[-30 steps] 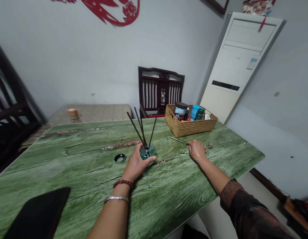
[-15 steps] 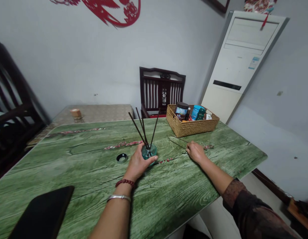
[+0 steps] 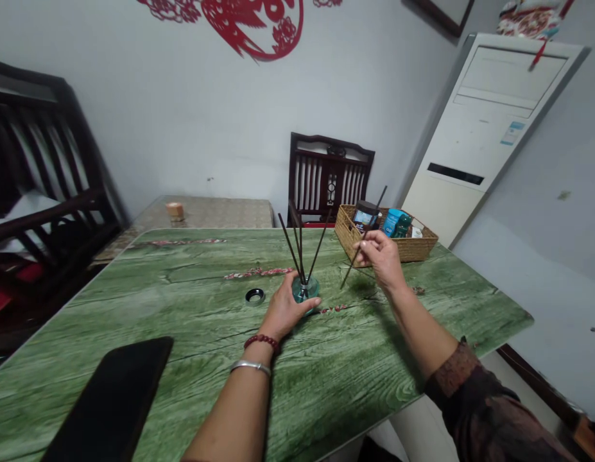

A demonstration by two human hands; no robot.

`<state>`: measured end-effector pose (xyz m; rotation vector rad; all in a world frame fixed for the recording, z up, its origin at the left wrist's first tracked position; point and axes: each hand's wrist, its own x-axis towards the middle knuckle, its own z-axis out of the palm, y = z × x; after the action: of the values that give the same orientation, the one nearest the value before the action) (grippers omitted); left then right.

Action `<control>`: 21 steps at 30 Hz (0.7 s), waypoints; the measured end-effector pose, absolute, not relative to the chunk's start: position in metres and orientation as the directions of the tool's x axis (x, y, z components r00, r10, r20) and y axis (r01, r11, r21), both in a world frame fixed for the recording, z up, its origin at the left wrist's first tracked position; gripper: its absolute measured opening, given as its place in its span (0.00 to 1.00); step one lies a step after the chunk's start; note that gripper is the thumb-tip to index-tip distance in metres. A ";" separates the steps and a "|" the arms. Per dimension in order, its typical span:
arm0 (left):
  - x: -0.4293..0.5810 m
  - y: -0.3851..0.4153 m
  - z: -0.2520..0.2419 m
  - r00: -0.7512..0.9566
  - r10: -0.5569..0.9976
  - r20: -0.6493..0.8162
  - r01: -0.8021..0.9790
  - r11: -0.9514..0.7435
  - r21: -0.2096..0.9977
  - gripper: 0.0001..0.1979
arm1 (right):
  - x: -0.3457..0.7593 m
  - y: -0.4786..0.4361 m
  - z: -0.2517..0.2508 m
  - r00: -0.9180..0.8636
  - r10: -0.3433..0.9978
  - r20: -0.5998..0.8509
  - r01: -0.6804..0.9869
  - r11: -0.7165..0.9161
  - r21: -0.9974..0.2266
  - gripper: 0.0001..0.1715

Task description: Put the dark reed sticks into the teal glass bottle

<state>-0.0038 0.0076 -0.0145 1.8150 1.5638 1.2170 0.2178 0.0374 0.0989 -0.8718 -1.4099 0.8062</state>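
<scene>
- Left hand (image 3: 285, 308): cupped round the near side of the small round teal glass bottle (image 3: 305, 290), fingers narrow and touching the glass. It keeps the grip it had a second ago.
- The bottle stands upright on the green wood-grain table (image 3: 181, 308), near the middle. A bunch of thin dark reed sticks (image 3: 297, 247) fans up out of its neck.
- Change: a second ago the right hand (image 3: 384, 256) lay flat on the tabletop, fingertips on a thin stick lying there. Now it is raised clear of the table, pinching one long dark reed stick (image 3: 348, 273) between thumb and fingers.
- The held stick is tilted, with its upper end up and to the right and its lower end down toward the table. It is right of the bottle and apart from it, not touching the bunch.
- Reading: the stick is off the surface and under the hand's control, and the bottle is steadied. The stick is not in the neck.
- Nearby: a small black ring-shaped cap (image 3: 255, 296) just left of the bottle, a woven wicker basket (image 3: 403, 247) of jars beyond the right hand, and a flat black slab (image 3: 114, 404) at the near left edge.
</scene>
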 end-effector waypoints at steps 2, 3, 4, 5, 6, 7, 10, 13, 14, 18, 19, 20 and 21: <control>-0.004 0.008 -0.016 -0.028 0.942 0.335 0.543 -0.267 0.796 0.37 | 0.196 0.034 0.111 0.002 0.853 0.521 -0.037 0.521 -0.853 0.15; -0.004 0.009 -0.016 -0.028 0.940 0.339 0.541 -0.271 0.796 0.37 | 0.186 0.033 0.114 -0.009 0.842 0.539 -0.049 0.538 -0.842 0.15; -0.004 0.009 -0.016 -0.028 0.939 0.343 0.538 -0.275 0.797 0.36 | 0.177 0.032 0.117 -0.023 0.835 0.550 -0.051 0.549 -0.834 0.15; -0.004 0.009 -0.016 -0.028 0.938 0.346 0.534 -0.279 0.798 0.36 | 0.169 0.033 0.118 -0.037 0.830 0.556 -0.048 0.554 -0.831 0.14; -0.003 0.008 -0.015 -0.026 0.938 0.347 0.529 -0.281 0.800 0.36 | 0.162 0.033 0.118 -0.051 0.828 0.558 -0.042 0.557 -0.830 0.14; -0.003 0.008 -0.015 -0.025 0.939 0.344 0.526 -0.280 0.803 0.36 | 0.156 0.034 0.117 -0.065 0.827 0.559 -0.035 0.558 -0.829 0.14; -0.003 0.006 -0.013 -0.032 0.943 0.330 0.525 -0.265 0.809 0.36 | 0.144 0.038 0.111 -0.100 0.828 0.552 -0.023 0.553 -0.833 0.13; -0.003 0.005 -0.011 -0.029 0.944 0.330 0.524 -0.267 0.809 0.36 | 0.137 0.044 0.099 -0.132 0.842 0.523 0.001 0.528 -0.849 0.12; -0.003 0.005 -0.011 -0.023 0.944 0.330 0.523 -0.270 0.808 0.36 | 0.135 0.046 0.094 -0.140 0.849 0.510 0.018 0.517 -0.856 0.11; -0.003 0.007 -0.013 -0.008 0.944 0.329 0.521 -0.277 0.807 0.35 | 0.130 0.048 0.072 -0.153 0.869 0.470 0.154 0.491 -0.858 0.07; -0.003 0.008 -0.014 -0.004 0.942 0.336 0.519 -0.285 0.806 0.36 | 0.130 0.047 0.067 -0.155 0.870 0.469 0.206 0.492 -0.846 0.06; -0.004 0.009 -0.015 -0.001 0.938 0.345 0.517 -0.295 0.804 0.36 | 0.130 0.044 0.063 -0.157 0.866 0.474 0.260 0.500 -0.826 0.05; -0.004 0.010 -0.016 0.001 0.935 0.354 0.516 -0.304 0.801 0.37 | 0.132 0.041 0.060 -0.159 0.859 0.486 0.313 0.511 -0.801 0.05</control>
<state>-0.0039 0.0098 -0.0162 1.8374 1.4915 1.2442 0.1324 0.0415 0.0600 -0.9969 -1.7184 0.6599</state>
